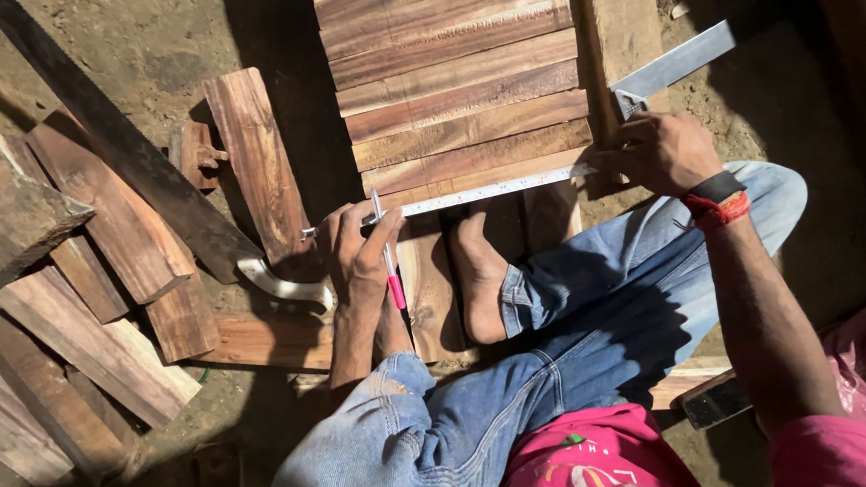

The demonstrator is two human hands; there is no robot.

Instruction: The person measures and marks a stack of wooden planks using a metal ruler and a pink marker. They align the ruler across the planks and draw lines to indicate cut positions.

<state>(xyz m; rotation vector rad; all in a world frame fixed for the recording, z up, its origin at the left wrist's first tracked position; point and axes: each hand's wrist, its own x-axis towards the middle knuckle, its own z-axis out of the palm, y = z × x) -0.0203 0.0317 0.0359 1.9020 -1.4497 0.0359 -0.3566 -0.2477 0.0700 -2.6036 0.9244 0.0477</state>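
Observation:
My left hand (358, 248) grips a white pen with a pink cap (390, 266), its tip at the edge of a metal ruler (480, 192). The ruler lies across a row of reddish-brown wooden planks (458, 81) set side by side. My right hand (658, 149) presses the ruler's right end down, next to a steel try square (672, 63). A black band and red thread circle that wrist. My bare foot (475, 271) rests on the planks just below the ruler.
Loose wood offcuts (102, 244) lie piled on the dirt floor at left, with a long dark board (116, 143) across them. A curved metal tool (285, 288) sits by my left hand. A thick timber block (625, 21) stands right of the planks.

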